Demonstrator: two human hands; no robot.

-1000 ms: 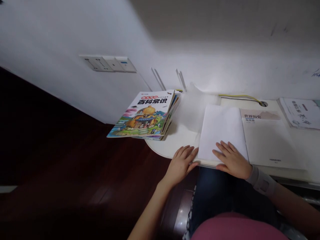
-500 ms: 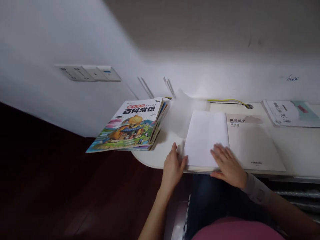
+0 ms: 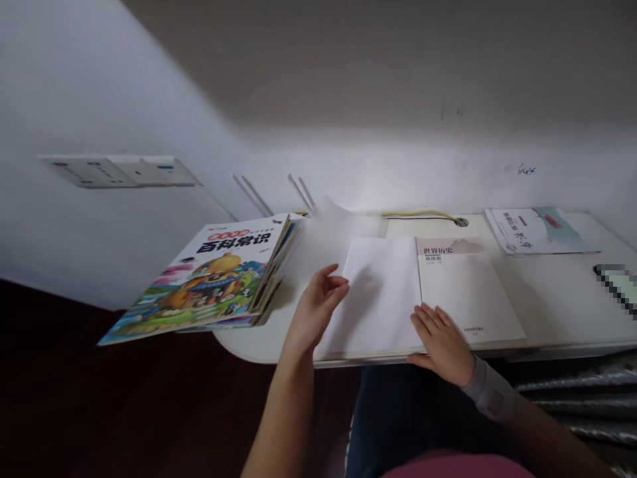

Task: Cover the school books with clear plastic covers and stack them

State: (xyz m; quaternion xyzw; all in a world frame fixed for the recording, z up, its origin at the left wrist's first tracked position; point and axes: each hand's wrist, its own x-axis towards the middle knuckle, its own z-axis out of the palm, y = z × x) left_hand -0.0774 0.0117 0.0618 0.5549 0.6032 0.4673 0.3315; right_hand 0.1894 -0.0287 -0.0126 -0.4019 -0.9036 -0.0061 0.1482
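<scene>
A pale atlas booklet [image 3: 470,292] with Chinese print lies on the white desk, and a blank white sheet [image 3: 383,312] adjoins its left edge. My right hand [image 3: 442,344] rests flat, fingers stretched, across the seam between sheet and booklet near the desk's front edge. Raised over the sheet's left edge is my left hand [image 3: 322,299], its fingers loosely bent and apart, with nothing visible in them. Its shadow falls on the sheet. Behind the sheet lies a translucent plastic film [image 3: 338,229].
A stack of colourful magazines [image 3: 219,279] overhangs the desk's left end. Further right lie another book [image 3: 540,232] and a pixelated device [image 3: 620,285]. A yellow cable [image 3: 418,214] runs along the wall to a desk hole. Wall sockets [image 3: 119,171] are at left.
My left hand has lifted from the sheet's lower left edge and moved up and left. My right hand stays pressed near the seam. The view has shifted right.
</scene>
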